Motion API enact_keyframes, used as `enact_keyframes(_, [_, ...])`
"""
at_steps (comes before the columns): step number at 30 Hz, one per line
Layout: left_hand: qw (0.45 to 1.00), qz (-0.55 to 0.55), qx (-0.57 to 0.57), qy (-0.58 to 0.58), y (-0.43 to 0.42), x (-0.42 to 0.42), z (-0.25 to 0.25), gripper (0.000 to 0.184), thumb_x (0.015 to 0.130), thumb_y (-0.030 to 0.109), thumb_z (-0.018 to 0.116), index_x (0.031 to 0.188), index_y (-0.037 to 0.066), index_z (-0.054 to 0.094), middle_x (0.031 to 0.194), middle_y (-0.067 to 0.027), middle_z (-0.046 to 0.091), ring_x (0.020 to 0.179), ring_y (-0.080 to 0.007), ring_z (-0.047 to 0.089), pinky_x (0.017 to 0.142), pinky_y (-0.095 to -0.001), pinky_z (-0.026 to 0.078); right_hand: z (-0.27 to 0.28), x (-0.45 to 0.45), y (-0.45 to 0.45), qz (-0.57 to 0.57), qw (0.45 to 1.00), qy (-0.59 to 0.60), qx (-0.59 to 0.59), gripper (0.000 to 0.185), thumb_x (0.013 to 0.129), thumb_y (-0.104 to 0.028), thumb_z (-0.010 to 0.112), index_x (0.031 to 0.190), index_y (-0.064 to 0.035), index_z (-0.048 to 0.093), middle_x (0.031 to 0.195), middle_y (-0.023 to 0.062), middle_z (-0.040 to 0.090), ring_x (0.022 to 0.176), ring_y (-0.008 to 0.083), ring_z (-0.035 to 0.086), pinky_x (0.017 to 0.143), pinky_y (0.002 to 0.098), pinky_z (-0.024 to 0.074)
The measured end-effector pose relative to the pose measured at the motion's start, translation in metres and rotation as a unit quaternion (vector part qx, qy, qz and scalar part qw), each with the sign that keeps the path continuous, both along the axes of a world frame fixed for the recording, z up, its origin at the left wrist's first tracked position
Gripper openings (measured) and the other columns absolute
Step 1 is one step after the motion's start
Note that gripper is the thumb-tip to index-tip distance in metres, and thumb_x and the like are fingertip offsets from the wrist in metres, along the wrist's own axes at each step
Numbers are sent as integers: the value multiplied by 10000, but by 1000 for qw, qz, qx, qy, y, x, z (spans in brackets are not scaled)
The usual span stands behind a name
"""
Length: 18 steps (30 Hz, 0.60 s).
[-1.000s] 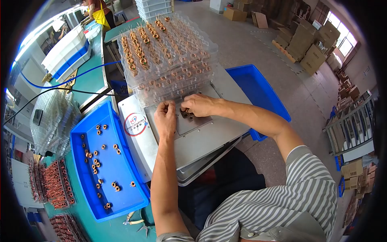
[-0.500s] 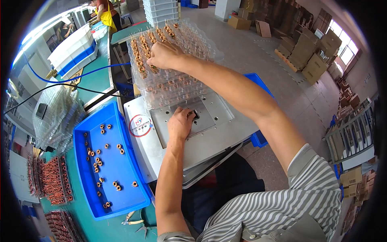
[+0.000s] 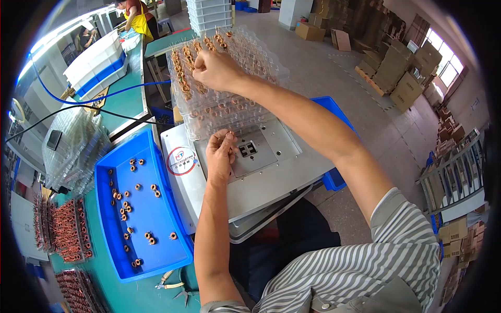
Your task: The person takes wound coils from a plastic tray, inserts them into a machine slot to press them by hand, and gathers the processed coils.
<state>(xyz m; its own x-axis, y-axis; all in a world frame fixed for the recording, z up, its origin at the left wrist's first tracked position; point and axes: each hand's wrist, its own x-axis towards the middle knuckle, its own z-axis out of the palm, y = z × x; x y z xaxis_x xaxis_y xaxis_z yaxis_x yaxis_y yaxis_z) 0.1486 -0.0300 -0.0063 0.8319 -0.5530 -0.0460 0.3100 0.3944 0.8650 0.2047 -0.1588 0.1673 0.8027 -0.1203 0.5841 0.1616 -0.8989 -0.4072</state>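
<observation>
My left hand is raised just left of the dark slotted opening in the metal plate. Its thumb and fingers are pinched together, and whatever sits between them is too small to make out. Over the top clear plastic tray, my right hand has its fingers curled closed beside rows of copper-wound ring coils. What those fingertips grip is hidden. The stacked trays stand at the back of the metal work plate.
Left of the plate lies a blue bin with several loose ring coils. Pliers rest on the green table. Racks of red coils and clear trays are farther left. A person in a yellow apron works behind.
My left hand has lifted off the slotted opening and moved up and left, uncovering it. My right hand has shifted slightly over the coil tray.
</observation>
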Motion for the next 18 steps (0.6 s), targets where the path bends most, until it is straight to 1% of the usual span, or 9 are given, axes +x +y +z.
enact_keyframes(2, [1000, 0, -9, -1, 0, 2, -8, 217, 905, 158, 660, 1088, 83, 569, 873, -20, 614, 642, -66, 547, 468, -171, 362, 7, -33, 0, 35, 998, -50, 28, 167, 814, -166, 643, 857, -5, 635, 760, 120, 692, 710, 213, 680, 675, 344, 531])
enact_keyframes(4, [1000, 0, -20, -2, -1, 2, -11, 229, 897, 124, 663, 1102, 85, 570, 881, -4, 602, 662, -70, 555, 485, -181, 377, 6, -74, -3, 124, 979, 20, 163, 144, 863, -135, 621, 896, 0, 584, 739, 84, 661, 683, 156, 650, 623, 297, 514])
enact_keyframes(6, [1000, 10, 22, -21, -1, 2, -8, 251, 892, 99, 660, 1122, 83, 559, 879, 1, 587, 676, -67, 555, 495, -180, 380, -9, -106, -12, 161, 950, 103, 247, 117, 884, -110, 597, 928, -3, 583, 741, 66, 630, 672, 125, 612, 594, 263, 489])
enact_keyframes(8, [999, 14, 32, -30, 0, 0, -4, 274, 893, 97, 656, 1146, 78, 555, 884, 2, 585, 680, -67, 556, 497, -180, 381, -39, -126, -29, 163, 970, 100, 151, 142, 873, -115, 615, 947, 5, 599, 768, 79, 624, 691, 149, 614, 619, 282, 492])
enact_keyframes(9, [998, 17, 42, -40, 0, -1, -3, 296, 894, 95, 653, 1171, 73, 550, 889, 3, 582, 685, -67, 556, 498, -180, 382, -50, -137, -36, 162, 970, 101, 152, 142, 873, -115, 615, 947, 5, 599, 768, 79, 624, 691, 149, 614, 619, 282, 492])
enact_keyframes(11, [997, 14, 51, -49, 0, -1, -2, 347, 891, 112, 658, 1217, 81, 544, 904, 13, 581, 703, -67, 547, 514, -175, 372, -67, -152, -47, 106, 987, 117, -11, 161, 855, -104, 629, 967, 11, 612, 823, 104, 649, 768, 184, 646, 674, 324, 506])
enact_keyframes(12, [996, 11, 60, -59, 1, -1, -3, 397, 888, 129, 662, 1263, 90, 537, 920, 23, 580, 720, -68, 538, 529, -170, 362, -75, -152, -50, 103, 988, 118, -9, 161, 855, -104, 629, 967, 11, 612, 823, 104, 649, 768, 184, 646, 674, 324, 506])
enact_keyframes(14, [996, -2, 66, -61, 1, 1, -3, 396, 889, 126, 661, 1264, 77, 543, 920, 25, 579, 718, -66, 535, 528, -171, 361, -88, -153, -58, 74, 976, 192, 74, 172, 840, -89, 646, 970, 19, 617, 892, 132, 665, 844, 230, 662, 728, 363, 510])
enact_keyframes(18, [996, -3, 63, -61, 0, 0, -4, 345, 897, 103, 652, 1228, 40, 575, 918, 19, 587, 699, -59, 533, 510, -170, 361, -105, -143, -56, 77, 975, 203, 49, 173, 833, -75, 656, 969, 20, 608, 937, 152, 669, 887, 269, 663, 749, 377, 513])
